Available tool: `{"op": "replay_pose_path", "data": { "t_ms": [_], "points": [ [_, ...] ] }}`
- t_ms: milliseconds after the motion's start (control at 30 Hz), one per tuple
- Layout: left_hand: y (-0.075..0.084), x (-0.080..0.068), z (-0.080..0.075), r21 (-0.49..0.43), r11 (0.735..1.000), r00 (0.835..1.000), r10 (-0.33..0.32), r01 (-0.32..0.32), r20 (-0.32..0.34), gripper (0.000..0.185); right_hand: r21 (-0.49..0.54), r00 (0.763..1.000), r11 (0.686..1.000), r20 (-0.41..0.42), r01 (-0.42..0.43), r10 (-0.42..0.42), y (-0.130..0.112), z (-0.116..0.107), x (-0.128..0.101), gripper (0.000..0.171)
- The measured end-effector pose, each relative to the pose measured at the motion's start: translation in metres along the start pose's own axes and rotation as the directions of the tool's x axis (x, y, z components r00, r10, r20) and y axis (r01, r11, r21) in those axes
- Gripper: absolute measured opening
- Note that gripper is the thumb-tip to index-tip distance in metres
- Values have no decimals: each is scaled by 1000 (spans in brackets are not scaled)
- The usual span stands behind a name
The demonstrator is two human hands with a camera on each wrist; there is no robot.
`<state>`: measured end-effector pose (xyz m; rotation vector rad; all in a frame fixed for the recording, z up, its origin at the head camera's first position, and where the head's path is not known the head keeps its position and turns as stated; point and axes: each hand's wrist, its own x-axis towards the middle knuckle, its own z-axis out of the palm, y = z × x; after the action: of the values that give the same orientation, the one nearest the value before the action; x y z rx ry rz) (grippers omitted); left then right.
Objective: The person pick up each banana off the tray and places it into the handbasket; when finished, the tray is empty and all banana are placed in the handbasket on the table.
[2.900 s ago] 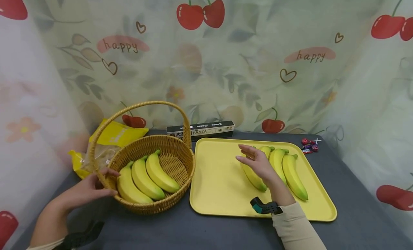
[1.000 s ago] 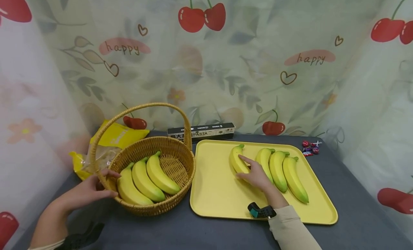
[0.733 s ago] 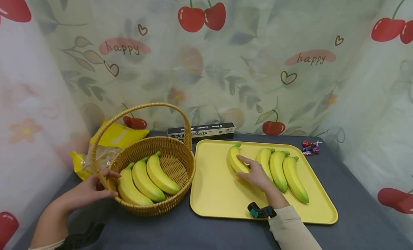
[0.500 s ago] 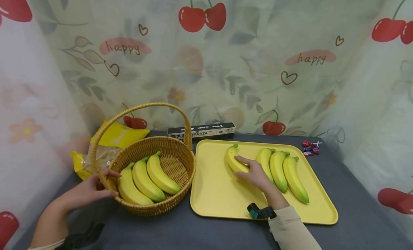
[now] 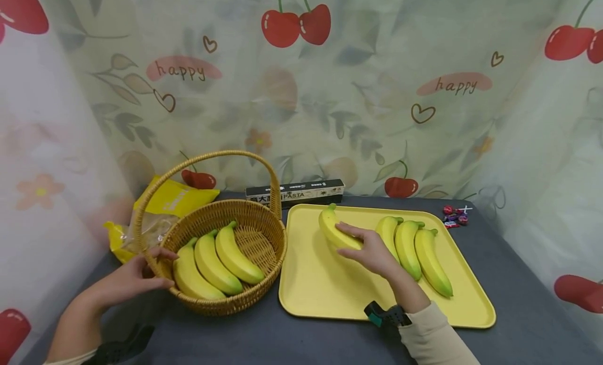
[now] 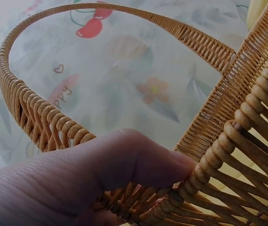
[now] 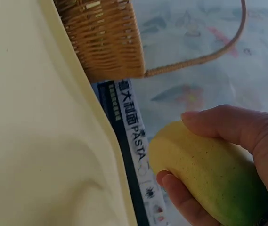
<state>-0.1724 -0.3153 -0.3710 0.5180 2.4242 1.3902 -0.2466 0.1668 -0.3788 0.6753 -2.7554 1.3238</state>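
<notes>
Yellow banana (image 5: 333, 232) in right grip (image 5: 372, 252), above tray's (image 5: 330, 297) open left half.

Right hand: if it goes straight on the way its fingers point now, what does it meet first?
The right hand grips a banana, fingers pointing left and slightly away. Going on, it would probably meet the basket rim first. The pasta box lies farther back, though depth is unclear.

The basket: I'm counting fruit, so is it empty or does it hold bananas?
Not empty: the basket holds three bananas lying side by side.
</notes>
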Motion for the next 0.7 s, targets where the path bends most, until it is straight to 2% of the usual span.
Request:
{"op": "replay_pose_path", "data": {
  "t_ms": [200, 400, 533, 700],
  "points": [
    [0, -1, 0, 5, 1000, 1000, 6, -6, -11, 46, -47, 994, 994, 39, 102, -100, -22, -4, -4, 54],
    [1, -1, 1, 12, 1000, 1000, 7, -7, -12, 47, -65, 976, 978, 107, 197, -189, -46, -7, -10, 53],
    [2, -1, 1, 17, 1000, 1000, 4, -3, -14, 47, -61, 956, 966, 172, 252, -238, -65, -9, -15, 53],
    [3, -1, 1, 30, 1000, 1000, -3, 3, -26, 47, -55, 916, 948, 281, 313, -286, -84, -7, -16, 54]
  ]
}}
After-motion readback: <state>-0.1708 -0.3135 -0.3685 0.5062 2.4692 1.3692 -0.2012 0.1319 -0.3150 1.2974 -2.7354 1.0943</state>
